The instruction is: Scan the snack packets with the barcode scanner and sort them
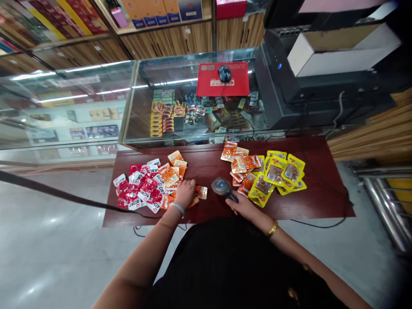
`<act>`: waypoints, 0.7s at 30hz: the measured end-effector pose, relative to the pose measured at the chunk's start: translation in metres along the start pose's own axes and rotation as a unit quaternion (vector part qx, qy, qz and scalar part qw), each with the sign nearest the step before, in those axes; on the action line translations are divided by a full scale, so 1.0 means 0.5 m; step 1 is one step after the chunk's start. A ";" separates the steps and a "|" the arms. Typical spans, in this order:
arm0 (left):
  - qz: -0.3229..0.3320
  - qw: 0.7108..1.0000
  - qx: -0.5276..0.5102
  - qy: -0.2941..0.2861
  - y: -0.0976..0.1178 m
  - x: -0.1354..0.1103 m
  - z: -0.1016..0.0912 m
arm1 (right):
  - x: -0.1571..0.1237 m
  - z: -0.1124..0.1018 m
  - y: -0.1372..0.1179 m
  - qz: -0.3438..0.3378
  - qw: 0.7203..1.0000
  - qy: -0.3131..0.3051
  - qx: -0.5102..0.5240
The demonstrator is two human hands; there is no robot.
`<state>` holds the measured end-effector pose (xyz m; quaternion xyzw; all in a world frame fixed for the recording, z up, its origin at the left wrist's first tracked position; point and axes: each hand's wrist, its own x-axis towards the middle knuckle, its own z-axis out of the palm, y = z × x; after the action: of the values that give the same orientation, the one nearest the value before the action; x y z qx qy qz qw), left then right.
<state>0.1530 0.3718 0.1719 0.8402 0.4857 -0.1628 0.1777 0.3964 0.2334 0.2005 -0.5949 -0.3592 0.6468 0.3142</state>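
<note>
My right hand (pixel 240 205) is wrapped round the handle of a dark barcode scanner (pixel 221 186), which has a small blue light on its head. My left hand (pixel 186 194) rests over a heap of orange snack packets (pixel 168 174), its fingers curled and closed. One orange and cream packet (pixel 201 192) sticks out beside its fingers; the fingertips are partly hidden. Left of that hand lie many red and white packets (pixel 141 186). To the right of the scanner is another pile of orange packets (pixel 246 165), partly overlapped by yellow packets (pixel 276 170) with a brown filling.
The packets lie on a dark red wooden board (pixel 212 154) before a glass display case (pixel 138 107). On the glass are a red mouse pad (pixel 206 81) and a computer mouse (pixel 224 74). Black machines with an open white box (pixel 341 60) stand at right. A black cable (pixel 80 197) crosses at left.
</note>
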 end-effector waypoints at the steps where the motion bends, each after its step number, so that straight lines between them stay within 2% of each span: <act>1: -0.019 1.000 -0.013 -0.010 0.003 0.011 -0.003 | -0.001 -0.001 0.000 0.000 1.000 0.003 0.003; 4: -0.052 0.995 -0.083 -0.017 0.023 0.047 -0.011 | -0.003 -0.006 0.000 -0.003 1.000 0.019 0.012; 8: -0.055 0.982 -0.182 -0.003 0.070 0.087 -0.019 | 0.000 -0.013 0.004 -0.008 0.999 0.035 0.035; 11: -0.052 0.976 -0.212 -0.002 0.097 0.100 -0.021 | 0.003 -0.020 0.006 -0.014 0.998 0.049 0.036; 15: -0.042 0.967 -0.249 0.017 0.106 0.110 -0.013 | 0.003 -0.029 0.003 -0.022 0.998 0.059 0.022; 19: -0.104 0.932 -0.344 0.046 0.122 0.135 0.001 | -0.005 -0.035 -0.003 -0.019 0.997 0.067 0.022; 21: -0.130 0.901 -0.414 0.033 0.145 0.153 0.004 | -0.009 -0.037 -0.003 -0.019 0.997 0.071 0.027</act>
<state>0.2527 0.3952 0.1464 0.6255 0.6198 0.0591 0.4702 0.4152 0.2323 0.2036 -0.6241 -0.3292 0.6062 0.3669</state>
